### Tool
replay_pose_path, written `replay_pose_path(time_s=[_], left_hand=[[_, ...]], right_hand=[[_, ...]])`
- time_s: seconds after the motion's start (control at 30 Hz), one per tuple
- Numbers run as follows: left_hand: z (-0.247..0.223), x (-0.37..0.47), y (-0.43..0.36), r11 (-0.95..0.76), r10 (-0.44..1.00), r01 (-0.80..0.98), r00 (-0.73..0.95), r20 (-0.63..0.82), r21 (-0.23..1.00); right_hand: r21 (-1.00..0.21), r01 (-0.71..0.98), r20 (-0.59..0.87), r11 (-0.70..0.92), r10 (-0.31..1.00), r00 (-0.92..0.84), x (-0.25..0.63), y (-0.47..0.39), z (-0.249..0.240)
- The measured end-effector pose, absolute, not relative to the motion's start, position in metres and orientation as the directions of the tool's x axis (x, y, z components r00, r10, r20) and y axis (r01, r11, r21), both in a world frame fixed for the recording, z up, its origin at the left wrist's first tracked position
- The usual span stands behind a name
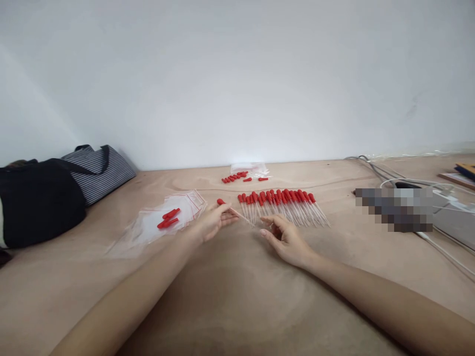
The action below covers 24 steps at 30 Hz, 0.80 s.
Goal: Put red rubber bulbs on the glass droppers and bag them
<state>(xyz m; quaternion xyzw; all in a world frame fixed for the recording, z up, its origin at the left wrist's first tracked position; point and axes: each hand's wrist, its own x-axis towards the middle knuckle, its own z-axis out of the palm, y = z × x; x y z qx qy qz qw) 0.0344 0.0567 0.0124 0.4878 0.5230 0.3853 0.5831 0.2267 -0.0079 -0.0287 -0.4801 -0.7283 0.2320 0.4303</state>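
My left hand (213, 221) pinches a glass dropper (233, 211) with a red rubber bulb, the bulb pointing left and the glass tip toward the right. My right hand (285, 238) rests on the wooden table (230, 296) with fingers apart, holding nothing, just below a row of several red-bulbed droppers (284, 205) laid side by side. Loose red bulbs (168, 218) lie on clear plastic bags (163, 222) to the left of my left hand.
More loose red bulbs (237, 176) and a clear bag (249, 169) lie near the wall. A black bag (37, 200) and a striped bag (102, 170) sit at the far left. Cables (438, 242) and a blurred object (395, 209) occupy the right side.
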Motion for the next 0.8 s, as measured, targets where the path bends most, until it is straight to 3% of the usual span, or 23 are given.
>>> replay_pose_path(time_s=[0.23,0.47,0.63,0.8], left_hand=[[0.006,0.039,0.117,0.262,0.943,0.422,0.08,-0.323,0.868],[0.0,0.054,0.134,0.188,0.965,0.773,-0.029,-0.262,0.607],[0.008,0.058,0.133,0.085,0.984,0.888,-0.005,-0.176,0.452],[0.006,0.061,0.129,0.008,0.987,0.923,0.055,-0.152,0.385]], right_hand=[[-0.681,0.593,0.485,0.429,0.872,-0.074,0.241,-0.003,-0.033],[-0.666,0.611,0.495,0.428,0.866,-0.067,0.238,-0.002,-0.033],[-0.677,0.601,0.483,0.425,0.872,-0.072,0.239,-0.002,-0.032],[-0.676,0.599,0.482,0.429,0.872,-0.081,0.238,-0.002,-0.032]])
